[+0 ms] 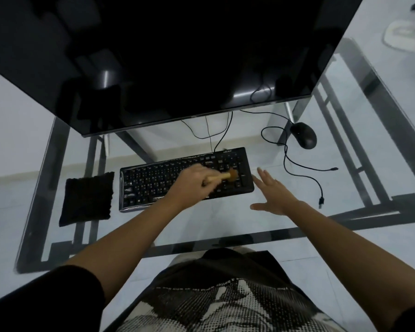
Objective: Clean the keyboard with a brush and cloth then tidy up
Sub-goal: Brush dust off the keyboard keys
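A flat black plastic computer keyboard [153, 185] lay in the middle of the clear glass desk [201, 226], its cable running off at 12 o'clock under the large dark monitor [153, 56]. The left hand [192, 179] reached over the keys with its fingers curled round the pale wooden handle of a small brown-bristled brush [225, 177], bristles down on the keys towards the 3 o'clock end. The right hand [272, 192] sat just beside that same end, fingers straight and spread, holding nothing; whether the palm touched the glass could not be told.

The brush looked light and stiff in the handle and soft at the tip, so a grip low on the handle, as held here, probably gave the best control. The keyboard looked light enough to skid on smooth glass, and its keycaps could likely be pried loose, so it seemed best steadied by the frame at its short ends, not by the keys.

A square black knitted cloth [86, 198] lay flat at 9 o'clock of the keyboard, just beside it, soft and limp, easy to pinch anywhere. A black mouse [303, 135] rested at 1 o'clock, with a loose black cable [304, 176] trailing at 3 o'clock.
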